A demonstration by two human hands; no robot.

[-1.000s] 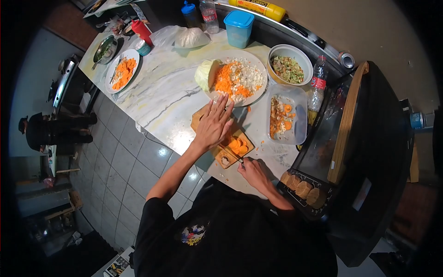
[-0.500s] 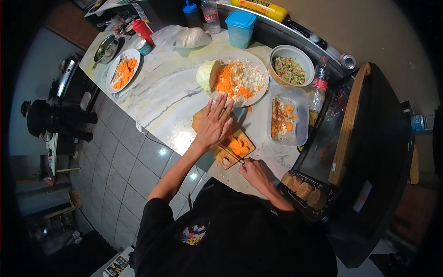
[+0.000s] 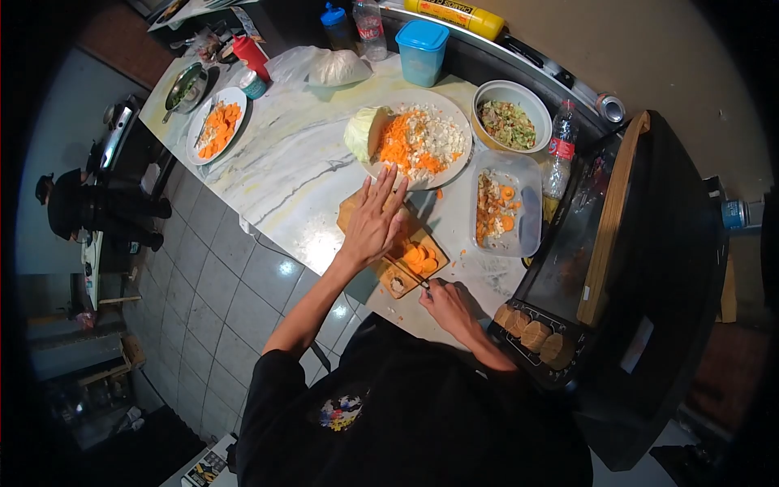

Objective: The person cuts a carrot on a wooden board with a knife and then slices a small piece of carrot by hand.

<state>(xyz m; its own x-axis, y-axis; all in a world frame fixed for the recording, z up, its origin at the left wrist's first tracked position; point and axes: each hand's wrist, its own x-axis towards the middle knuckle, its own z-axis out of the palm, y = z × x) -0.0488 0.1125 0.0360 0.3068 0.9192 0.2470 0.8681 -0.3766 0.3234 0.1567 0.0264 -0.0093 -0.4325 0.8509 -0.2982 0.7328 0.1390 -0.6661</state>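
My left hand point(image 3: 376, 227) is open, its fingers stretched out flat above the wooden cutting board point(image 3: 351, 213). Part of the board is hidden under it. In my right hand point(image 3: 448, 307) is the handle of a knife point(image 3: 423, 283), at the near edge of the board; the blade reaches left toward my left palm and is partly covered. Orange carrot slices point(image 3: 419, 258) lie on the board beside the blade. Just beyond my left fingertips stands a large plate point(image 3: 449, 105) with chopped carrot, chopped white pieces and a cabbage piece point(image 3: 367, 134).
Right of the board are a plastic tub of scraps point(image 3: 529, 231), a bowl of chopped greens point(image 3: 507, 122), a bottle point(image 3: 560, 150) and a black griddle-like appliance point(image 3: 560, 260). A plate of carrot slices point(image 3: 217, 126) sits far left. Another person point(image 3: 97, 207) stands across the room.
My hands and the knife stay in nearly the same place. The person across the room has shifted slightly.
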